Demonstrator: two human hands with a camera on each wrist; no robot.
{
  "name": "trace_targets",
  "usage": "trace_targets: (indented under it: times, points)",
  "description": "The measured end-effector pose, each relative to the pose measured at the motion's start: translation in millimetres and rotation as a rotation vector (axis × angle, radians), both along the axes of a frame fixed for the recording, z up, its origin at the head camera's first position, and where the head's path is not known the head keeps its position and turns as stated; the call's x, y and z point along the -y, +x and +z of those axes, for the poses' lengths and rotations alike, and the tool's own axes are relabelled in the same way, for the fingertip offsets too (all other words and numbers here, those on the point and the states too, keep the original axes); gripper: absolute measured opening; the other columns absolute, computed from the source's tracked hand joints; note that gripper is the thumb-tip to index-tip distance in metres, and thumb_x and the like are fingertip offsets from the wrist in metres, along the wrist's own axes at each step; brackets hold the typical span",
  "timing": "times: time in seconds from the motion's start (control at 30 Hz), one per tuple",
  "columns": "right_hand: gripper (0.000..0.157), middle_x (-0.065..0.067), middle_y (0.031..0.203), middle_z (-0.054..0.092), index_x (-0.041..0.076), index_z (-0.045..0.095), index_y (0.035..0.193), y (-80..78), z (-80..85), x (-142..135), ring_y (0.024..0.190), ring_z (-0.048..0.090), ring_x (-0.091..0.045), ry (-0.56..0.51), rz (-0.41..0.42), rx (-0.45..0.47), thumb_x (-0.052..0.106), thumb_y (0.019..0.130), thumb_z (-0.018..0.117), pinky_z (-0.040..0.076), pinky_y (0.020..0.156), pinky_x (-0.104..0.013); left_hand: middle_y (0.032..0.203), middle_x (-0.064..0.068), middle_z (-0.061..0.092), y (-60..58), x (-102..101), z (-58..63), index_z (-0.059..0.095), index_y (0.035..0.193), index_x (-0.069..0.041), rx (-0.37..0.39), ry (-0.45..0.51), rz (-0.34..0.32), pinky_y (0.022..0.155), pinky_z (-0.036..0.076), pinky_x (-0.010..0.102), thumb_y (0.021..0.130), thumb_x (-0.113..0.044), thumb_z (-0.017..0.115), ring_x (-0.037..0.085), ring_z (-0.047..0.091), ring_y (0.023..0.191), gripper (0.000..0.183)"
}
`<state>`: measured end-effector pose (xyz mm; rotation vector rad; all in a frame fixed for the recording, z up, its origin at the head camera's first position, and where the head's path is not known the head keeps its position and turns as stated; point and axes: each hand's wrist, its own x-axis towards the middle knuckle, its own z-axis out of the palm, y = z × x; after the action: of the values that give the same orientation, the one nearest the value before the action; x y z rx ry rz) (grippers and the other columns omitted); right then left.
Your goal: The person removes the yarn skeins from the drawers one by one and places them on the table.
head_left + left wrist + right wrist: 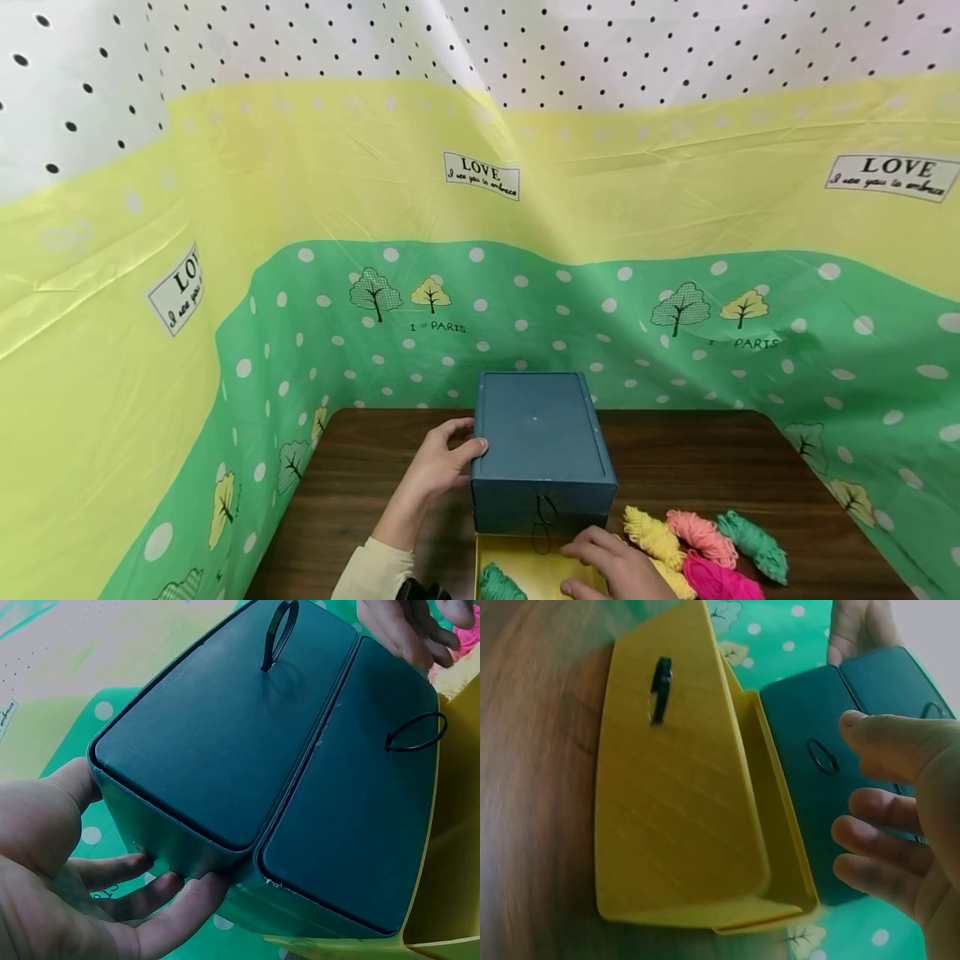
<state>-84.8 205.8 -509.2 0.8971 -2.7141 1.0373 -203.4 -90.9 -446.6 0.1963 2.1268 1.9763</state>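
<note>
A dark teal drawer box (534, 425) stands on the table, its upper drawer fronts (225, 742) shut and carrying black loop pulls (281, 637). Below them a yellow drawer (667, 772) is pulled out; a green yarn skein (501, 583) lies inside it at the left. My left hand (446, 457) rests against the box's left side, thumb near the top edge and fingers spread along the wall. Over the right part of the yellow drawer hovers my right hand (611, 567), fingers relaxed and slightly bent, nothing held. In the right wrist view its fingers appear in front of the teal drawers.
Right of the box, several yarn skeins lie bunched on the brown table (675, 450): yellow (654, 536), pink (703, 537), green (753, 546) and magenta (720, 577). A patterned curtain (525, 317) hangs close behind the table and along its sides.
</note>
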Motion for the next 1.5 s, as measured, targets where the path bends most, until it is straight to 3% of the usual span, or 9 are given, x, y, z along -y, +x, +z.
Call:
trace_targets:
  times: [0.33, 0.53, 0.7, 0.87, 1.03, 1.1, 1.33, 1.5]
  points:
    - [0.024, 0.004, 0.108, 0.061, 0.014, 0.072, 0.117, -11.8, -10.9, 16, 0.087, 0.057, 0.002, 0.011, 0.134, 0.094, 0.032, 0.104, 0.062, 0.05, 0.063, -0.023, 0.133, 0.021, 0.052, -1.4, 1, -0.8, 0.047, 0.149, 0.0, 0.002, -0.005, -0.004, 0.08, 0.062, 0.045, 0.097, -0.027, 0.072, 0.023, 0.066, 0.099, 0.063]
    - [0.03, -0.001, 0.109, 0.063, 0.009, 0.071, 0.118, -16.7, -18.2, 23, 0.085, 0.061, 0.0, 0.013, 0.164, 0.208, 0.033, 0.104, 0.061, 0.051, 0.062, -0.025, 0.134, 0.021, 0.053, -2.8, 1, -2.2, 0.047, 0.149, 0.0, 0.004, 0.002, -0.012, 0.079, 0.062, 0.044, 0.097, -0.027, 0.072, 0.023, 0.067, 0.099, 0.063]
    - [0.027, 0.0, 0.108, 0.069, 0.013, 0.071, 0.121, -29.0, -54.1, 23, 0.083, 0.06, 0.005, -0.007, 0.225, 0.221, 0.031, 0.104, 0.062, 0.051, 0.06, -0.023, 0.134, 0.021, 0.052, -2.8, 1, -2.8, 0.047, 0.149, 0.0, 0.008, 0.006, -0.01, 0.079, 0.062, 0.044, 0.097, -0.027, 0.072, 0.023, 0.067, 0.099, 0.063]
    - [0.025, 0.008, 0.106, 0.073, 0.02, 0.072, 0.123, -39.5, -77.8, 28, 0.082, 0.063, 0.004, 0.032, 0.237, 0.235, 0.033, 0.104, 0.061, 0.052, 0.061, -0.024, 0.134, 0.021, 0.053, -3.0, 1, -3.0, 0.048, 0.148, -0.001, 0.008, 0.002, -0.009, 0.079, 0.062, 0.044, 0.097, -0.028, 0.072, 0.023, 0.067, 0.099, 0.062]
    - [0.028, 0.015, 0.109, 0.073, 0.031, 0.071, 0.125, -57.9, -126.7, 26, 0.085, 0.064, 0.007, 0.025, 0.27, 0.217, 0.045, 0.102, 0.062, 0.052, 0.062, -0.021, 0.134, 0.021, 0.053, -3.3, 1, -2.8, 0.048, 0.148, -0.001, 0.004, 0.001, -0.01, 0.079, 0.062, 0.045, 0.097, -0.028, 0.072, 0.023, 0.067, 0.1, 0.062]
    - [0.032, 0.015, 0.111, 0.073, 0.033, 0.07, 0.125, -61.8, -136.1, 27, 0.087, 0.065, 0.007, 0.007, 0.288, 0.222, 0.049, 0.098, 0.066, 0.053, 0.063, -0.02, 0.135, 0.021, 0.053, -3.2, 1, -2.6, 0.048, 0.149, -0.002, 0.003, 0.0, -0.011, 0.079, 0.062, 0.045, 0.097, -0.028, 0.072, 0.023, 0.067, 0.1, 0.062]
    - [0.034, 0.01, 0.106, 0.076, 0.02, 0.074, 0.122, -46.0, -75.6, 48, 0.08, 0.066, 0.004, 0.061, 0.319, 0.188, 0.043, 0.097, 0.069, 0.052, 0.06, -0.021, 0.135, 0.021, 0.054, -2.6, 1, -1.4, 0.048, 0.149, -0.002, 0.0, 0.005, -0.012, 0.078, 0.062, 0.044, 0.097, -0.028, 0.072, 0.024, 0.067, 0.101, 0.062]
    - [0.034, 0.009, 0.105, 0.077, 0.015, 0.076, 0.117, -39.2, -49.4, 58, 0.083, 0.065, 0.005, 0.075, 0.321, 0.226, 0.042, 0.097, 0.07, 0.053, 0.065, -0.019, 0.134, 0.02, 0.054, -2.5, 1, -0.6, 0.049, 0.148, -0.002, -0.003, 0.0, -0.005, 0.077, 0.062, 0.043, 0.097, -0.028, 0.072, 0.023, 0.067, 0.099, 0.061]
